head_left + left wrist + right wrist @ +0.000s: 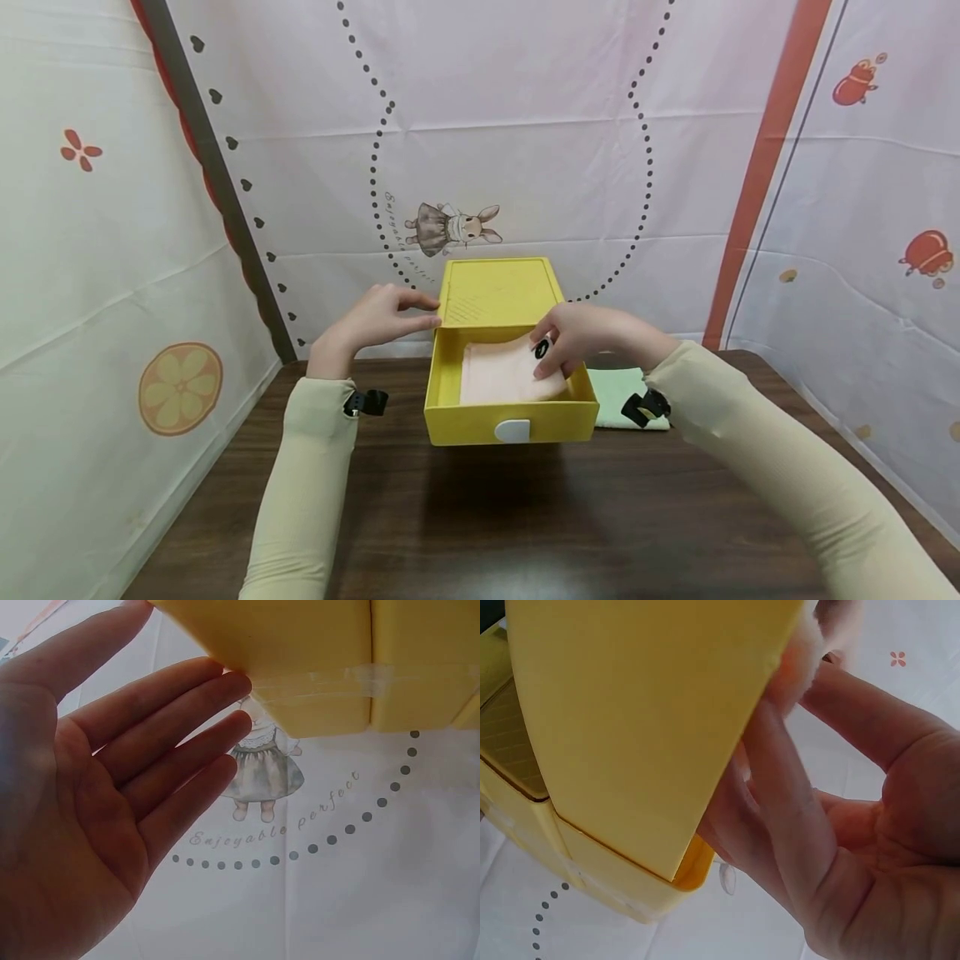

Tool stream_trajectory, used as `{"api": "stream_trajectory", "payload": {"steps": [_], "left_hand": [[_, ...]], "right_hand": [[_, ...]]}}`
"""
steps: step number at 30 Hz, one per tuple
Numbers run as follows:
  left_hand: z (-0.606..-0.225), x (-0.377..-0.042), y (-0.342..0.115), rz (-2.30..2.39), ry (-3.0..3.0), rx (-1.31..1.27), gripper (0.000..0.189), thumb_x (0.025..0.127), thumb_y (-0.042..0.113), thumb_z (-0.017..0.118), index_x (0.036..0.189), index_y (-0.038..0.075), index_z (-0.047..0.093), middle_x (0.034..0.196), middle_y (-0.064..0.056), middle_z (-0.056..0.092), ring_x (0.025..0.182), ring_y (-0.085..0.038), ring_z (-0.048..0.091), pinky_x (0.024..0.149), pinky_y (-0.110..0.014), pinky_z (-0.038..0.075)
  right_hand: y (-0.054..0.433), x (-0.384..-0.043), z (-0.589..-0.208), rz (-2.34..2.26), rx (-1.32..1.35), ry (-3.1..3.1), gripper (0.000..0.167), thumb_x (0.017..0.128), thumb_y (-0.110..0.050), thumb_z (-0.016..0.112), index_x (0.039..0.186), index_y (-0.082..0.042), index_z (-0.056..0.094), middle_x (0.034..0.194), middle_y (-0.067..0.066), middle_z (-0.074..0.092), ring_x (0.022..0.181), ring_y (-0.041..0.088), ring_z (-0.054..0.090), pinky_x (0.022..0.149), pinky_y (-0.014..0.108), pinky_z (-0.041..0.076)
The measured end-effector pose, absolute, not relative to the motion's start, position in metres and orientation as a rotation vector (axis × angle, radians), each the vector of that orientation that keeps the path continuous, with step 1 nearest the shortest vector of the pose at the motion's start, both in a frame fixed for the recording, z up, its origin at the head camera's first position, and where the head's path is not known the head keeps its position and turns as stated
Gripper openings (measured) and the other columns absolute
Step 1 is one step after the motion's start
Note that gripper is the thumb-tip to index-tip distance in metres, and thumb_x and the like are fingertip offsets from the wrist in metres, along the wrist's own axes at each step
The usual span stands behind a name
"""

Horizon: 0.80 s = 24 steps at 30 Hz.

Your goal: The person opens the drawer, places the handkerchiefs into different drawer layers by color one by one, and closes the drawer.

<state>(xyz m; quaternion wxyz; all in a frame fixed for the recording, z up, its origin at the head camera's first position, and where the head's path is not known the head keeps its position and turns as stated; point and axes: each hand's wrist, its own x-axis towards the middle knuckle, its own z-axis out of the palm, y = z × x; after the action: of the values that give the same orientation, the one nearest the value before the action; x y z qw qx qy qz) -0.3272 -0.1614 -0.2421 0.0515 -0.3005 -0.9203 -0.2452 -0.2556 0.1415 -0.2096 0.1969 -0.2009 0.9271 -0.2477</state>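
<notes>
A yellow drawer box [498,287] stands at the back of the table, its drawer [457,425] pulled out toward me. A white tab [513,431] marks the drawer front. Inside lies a folded pale pink cloth [495,375]. My right hand [581,333] reaches over the drawer's right side and pinches the cloth near its back right corner, where a small black oval [542,348] shows. In the right wrist view, the drawer wall partly hides those fingers. My left hand [386,315] touches the box's left edge with extended fingertips, as the left wrist view [97,772] also shows.
A folded light green cloth [618,387] lies on the dark wood table [510,533], right of the drawer and partly behind my right wrist. Printed white curtains [510,167] hang close behind the box and along both sides.
</notes>
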Motion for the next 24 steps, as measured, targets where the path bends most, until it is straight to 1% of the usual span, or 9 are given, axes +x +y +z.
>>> {"api": "stream_trajectory", "payload": {"steps": [5, 10, 13, 17, 24], "left_hand": [[-0.242, -0.327, -0.161, -0.758, -2.804, -0.917, 0.048, 0.085, 0.048, 0.065, 0.120, 0.015, 0.066, 0.122, -0.006, 0.065, 0.113, -0.025, 0.060, 0.094, -0.048, 0.048], [-0.241, -0.327, -0.161, -0.753, -2.802, -0.923, 0.048, 0.086, 0.049, 0.065, 0.121, 0.015, 0.066, 0.122, -0.006, 0.065, 0.113, -0.024, 0.060, 0.093, -0.047, 0.048], [-0.241, -0.327, -0.162, -0.746, -2.797, -0.927, 0.048, 0.086, 0.048, 0.065, 0.120, 0.015, 0.066, 0.122, -0.005, 0.066, 0.112, -0.023, 0.061, 0.093, -0.045, 0.049], [-0.242, -0.327, -0.162, -0.744, -2.795, -0.925, 0.048, 0.086, 0.048, 0.065, 0.120, 0.016, 0.066, 0.122, -0.005, 0.066, 0.113, -0.023, 0.061, 0.093, -0.044, 0.049], [-0.244, -0.329, -0.163, -0.742, -2.790, -0.925, 0.049, 0.086, 0.051, 0.064, 0.121, 0.017, 0.066, 0.122, -0.004, 0.066, 0.113, -0.023, 0.061, 0.093, -0.044, 0.049]], "right_hand": [[0.138, -0.258, -0.209, -0.618, -0.535, 2.610, 0.048, 0.079, -0.019, 0.078, 0.120, 0.000, 0.061, 0.078, 0.008, 0.066, 0.063, 0.010, 0.066, 0.065, 0.027, 0.056], [0.134, -0.258, -0.206, -0.535, -0.519, 2.615, 0.055, 0.079, -0.020, 0.077, 0.126, 0.001, 0.058, 0.085, 0.009, 0.066, 0.063, 0.010, 0.066, 0.066, 0.026, 0.056], [0.132, -0.260, -0.205, -0.496, -0.513, 2.623, 0.056, 0.079, -0.021, 0.078, 0.127, 0.000, 0.057, 0.084, 0.008, 0.067, 0.063, 0.009, 0.064, 0.067, 0.025, 0.055], [0.129, -0.261, -0.206, -0.471, -0.511, 2.635, 0.056, 0.078, -0.021, 0.078, 0.125, 0.000, 0.059, 0.079, 0.005, 0.067, 0.063, 0.008, 0.063, 0.068, 0.024, 0.054], [0.125, -0.260, -0.208, -0.463, -0.499, 2.657, 0.050, 0.077, -0.021, 0.079, 0.118, 0.000, 0.062, 0.079, 0.005, 0.068, 0.062, 0.007, 0.064, 0.066, 0.023, 0.054]]}}
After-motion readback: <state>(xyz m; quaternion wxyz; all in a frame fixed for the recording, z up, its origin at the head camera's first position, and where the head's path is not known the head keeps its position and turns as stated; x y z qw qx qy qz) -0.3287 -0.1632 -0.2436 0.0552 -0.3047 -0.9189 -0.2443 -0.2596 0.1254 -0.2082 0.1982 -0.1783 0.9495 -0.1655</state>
